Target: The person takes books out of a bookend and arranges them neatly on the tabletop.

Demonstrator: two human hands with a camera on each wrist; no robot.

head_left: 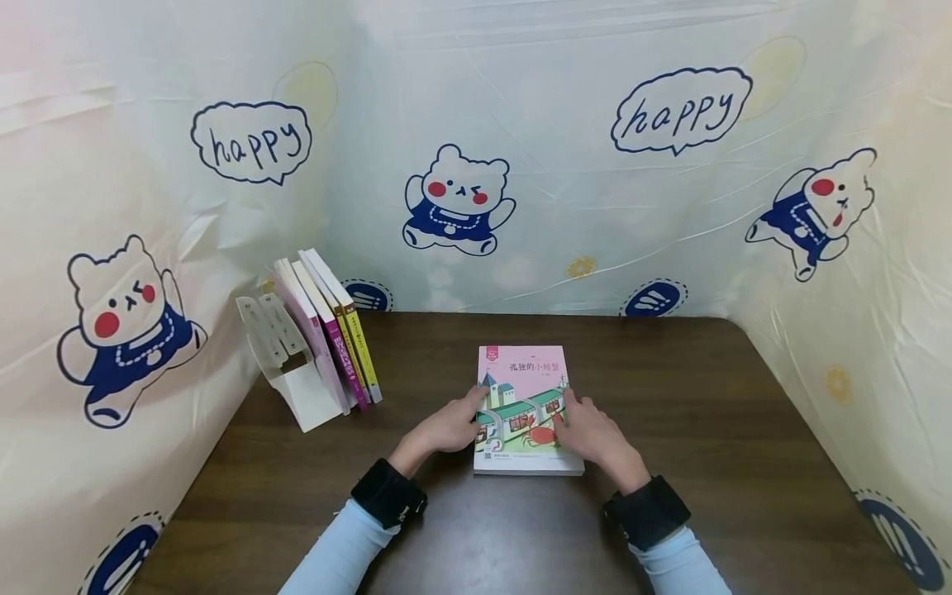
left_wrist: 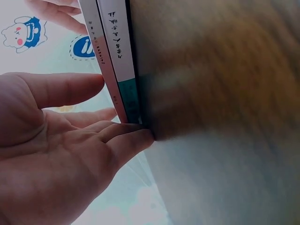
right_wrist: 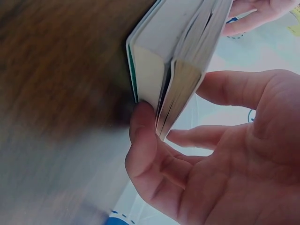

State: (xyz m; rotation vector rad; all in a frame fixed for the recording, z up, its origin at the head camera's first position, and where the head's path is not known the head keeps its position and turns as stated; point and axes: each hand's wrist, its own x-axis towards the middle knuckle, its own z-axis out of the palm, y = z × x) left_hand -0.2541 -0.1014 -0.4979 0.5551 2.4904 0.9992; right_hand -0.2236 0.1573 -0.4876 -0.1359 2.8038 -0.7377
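Books [head_left: 523, 413], two stacked, are near the middle of the worktop [head_left: 669, 380], directly between the hands, their long axis pointing away from the person. Left hand [head_left: 449, 423] grips the spine side, right hand [head_left: 597, 434] the page side; neither is clearly nearer. Whether the books are lifted, I cannot tell.

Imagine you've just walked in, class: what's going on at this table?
Someone's left hand and right hand grip opposite sides of a stack of two books. The top book lies flat, its illustrated cover facing up. Farther left on the table, more books lean beside a white stand.
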